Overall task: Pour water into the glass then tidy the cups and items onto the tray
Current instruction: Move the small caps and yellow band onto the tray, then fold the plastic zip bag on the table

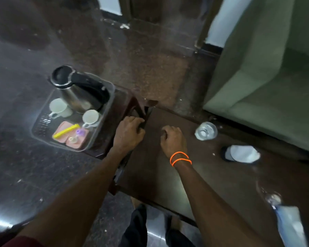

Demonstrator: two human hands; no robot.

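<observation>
Tidying stage, I judge. My left hand (129, 130) grips the table (168, 175) edge; right hand (173, 139), fisted, holds nothing. Glass (206, 131) stands apart from the tray (103, 125); next, carry it over.

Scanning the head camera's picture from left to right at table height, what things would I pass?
Clear tray with its cups and kettle → left hand → right hand → glass → white and black object lying on the table.
</observation>
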